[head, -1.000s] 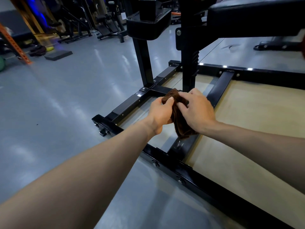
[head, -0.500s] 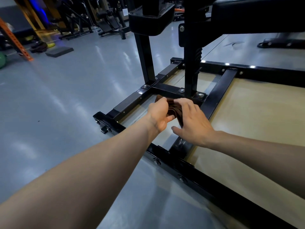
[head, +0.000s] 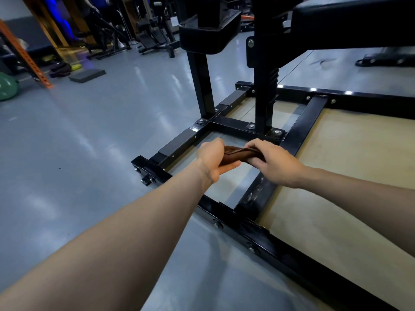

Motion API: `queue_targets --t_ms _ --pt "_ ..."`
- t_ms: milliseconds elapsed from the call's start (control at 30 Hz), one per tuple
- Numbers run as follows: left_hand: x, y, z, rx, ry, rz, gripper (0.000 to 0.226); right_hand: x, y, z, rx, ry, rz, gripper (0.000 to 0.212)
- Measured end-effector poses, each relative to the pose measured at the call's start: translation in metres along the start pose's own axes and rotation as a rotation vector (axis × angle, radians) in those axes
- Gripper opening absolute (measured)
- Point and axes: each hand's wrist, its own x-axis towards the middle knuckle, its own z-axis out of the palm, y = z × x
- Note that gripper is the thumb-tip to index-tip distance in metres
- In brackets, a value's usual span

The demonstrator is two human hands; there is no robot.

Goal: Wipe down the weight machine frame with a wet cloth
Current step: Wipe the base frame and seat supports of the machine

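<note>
Both arms are reaching forward over the grey floor [head: 67,153]. The left hand [head: 213,160] and right hand [head: 271,162] are each gripping an end of the brown cloth [head: 235,152], holding it stretched between them, just above the black machine frame [head: 177,144], near its bolted crossbar [head: 233,125].

Two uprights [head: 201,86] and the pad [head: 206,34] overhead block the far crossbar [head: 233,126]; the floor [head: 67,142] left of the frame [head: 258,241] lies open.
</note>
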Motion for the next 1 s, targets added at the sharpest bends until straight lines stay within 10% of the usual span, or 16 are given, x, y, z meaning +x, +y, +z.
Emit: queue_targets --t_ms 200,800,1000 --pt "-0.007 0.010 -0.002 0.290 -0.304 0.128 0.045 0.005 0.002 -0.012 0.226 0.005 0.129 0.024" --pt "-0.005 0.012 -0.013 0.218 -0.173 0.188 0.032 -0.005 -0.022 0.004 0.127 0.029 0.003 0.023" --pt "-0.006 0.008 -0.015 0.607 -0.103 0.350 0.032 -0.002 -0.021 -0.005 0.094 -0.101 0.083 0.031"
